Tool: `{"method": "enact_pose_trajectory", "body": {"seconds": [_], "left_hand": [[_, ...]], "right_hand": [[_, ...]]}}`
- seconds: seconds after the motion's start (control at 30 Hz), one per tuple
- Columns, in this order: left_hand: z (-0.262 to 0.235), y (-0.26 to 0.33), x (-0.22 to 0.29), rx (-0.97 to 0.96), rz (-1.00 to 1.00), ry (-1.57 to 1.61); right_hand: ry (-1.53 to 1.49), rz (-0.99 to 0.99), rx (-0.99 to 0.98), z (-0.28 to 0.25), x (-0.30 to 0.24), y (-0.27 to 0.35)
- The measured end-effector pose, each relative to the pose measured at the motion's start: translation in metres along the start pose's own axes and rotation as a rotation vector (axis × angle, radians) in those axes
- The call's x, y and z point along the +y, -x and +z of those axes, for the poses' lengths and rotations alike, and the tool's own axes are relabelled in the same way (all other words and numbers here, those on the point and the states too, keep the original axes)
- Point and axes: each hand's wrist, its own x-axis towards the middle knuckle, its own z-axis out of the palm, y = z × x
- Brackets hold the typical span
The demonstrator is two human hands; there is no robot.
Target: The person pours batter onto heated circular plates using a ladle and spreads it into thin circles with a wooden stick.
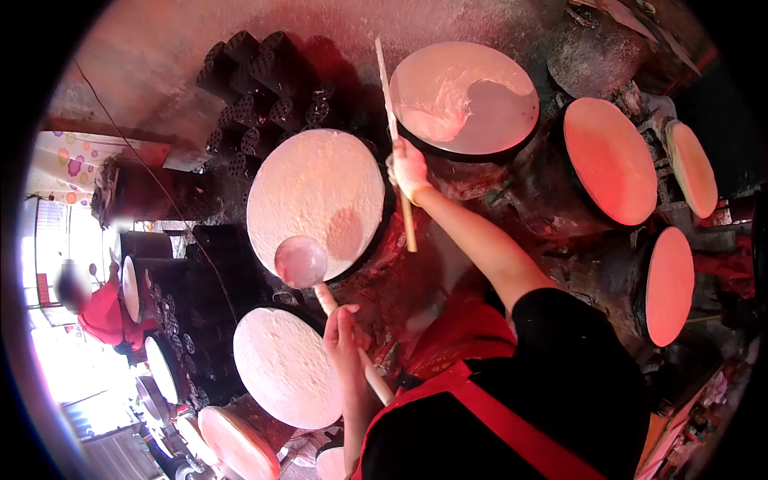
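Right, near first — left hand (342, 330) has its fingers wrapped shut round the pale handle of a ladle (301, 262), whose round bowl sits over the lower-left rim of the middle griddle (316, 200). That griddle is coated in pale batter, with one darker bare patch just right of the ladle bowl. To do it well I'd judge: keep the bowl level and low over the plate, and work toward that bare patch rather than the rim.

Right hand (409, 170), gloved, fingers closed on a long thin stick (395, 136) held nearly upright, touching the griddle's right edge. Its top end runs up beside the far griddle (464, 96), which is only part coated — bare grey on the right.

Edges and room: near griddle (284, 368) lies just below-left of the ladle handle, so little slack there. Between middle and far griddles the gap is narrow, the stick fills it. Three reddish-lit round plates (612, 160) stand well apart to the right, beyond the right forearm. Dark stacked honeycomb blocks (256, 88) crowd the far-left side. Another person in red (100, 312) works off to the left, well apart.
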Motion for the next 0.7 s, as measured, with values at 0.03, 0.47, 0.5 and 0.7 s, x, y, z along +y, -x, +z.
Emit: {"method": "enact_pose_trajectory", "body": {"seconds": [0.03,0.47,0.5,0.7], "left_hand": [[-0.009,0.001,-0.004,0.003,-0.004,0.009],[0.008,-0.002,0.003,-0.117,-0.058,0.092],[0.015,-0.001,0.004,-0.139,-0.055,0.079],[0.053,0.001,0.004,-0.163,-0.092,0.078]], "right_hand": [[0.088,-0.010,0.035,0.002,0.007,-0.013],[-0.016,0.058,0.175,-0.150,-0.076,0.064],[-0.077,0.025,0.183,-0.149,-0.078,0.060],[0.147,0.217,-0.313,-0.137,-0.057,0.083]]}}
